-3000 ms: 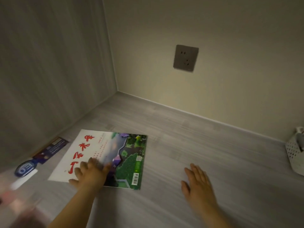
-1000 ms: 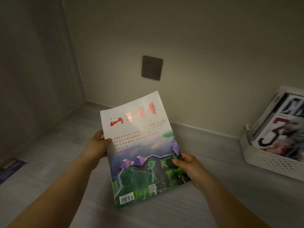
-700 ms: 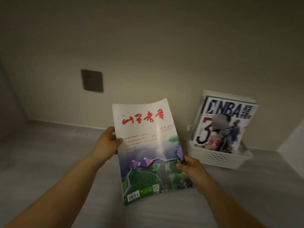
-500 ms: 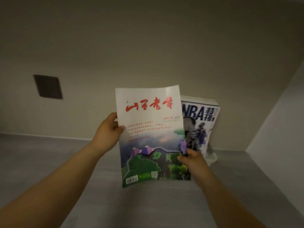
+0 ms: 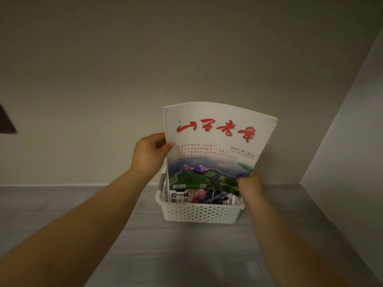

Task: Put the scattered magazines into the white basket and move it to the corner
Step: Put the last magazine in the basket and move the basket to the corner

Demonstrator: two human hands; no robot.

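Note:
I hold a white magazine (image 5: 215, 146) with red calligraphy and a green landscape upright over the white perforated basket (image 5: 200, 213). My left hand (image 5: 148, 155) grips its left edge, and my right hand (image 5: 249, 183) pinches its lower right corner. The magazine's bottom edge hangs just above the basket's rim, in front of other magazines (image 5: 202, 196) that stand inside the basket. Those are mostly hidden behind the one I hold.
The basket stands on a grey wood-grain surface (image 5: 186, 249) against a beige back wall (image 5: 186, 59). A pale side wall (image 5: 352, 152) closes the right. A dark wall socket (image 5: 6, 121) shows at the far left edge.
Both hands lifted the magazine off the surface at the left, turned it upright and carried it right. Now it hangs over the basket, covering the magazines there.

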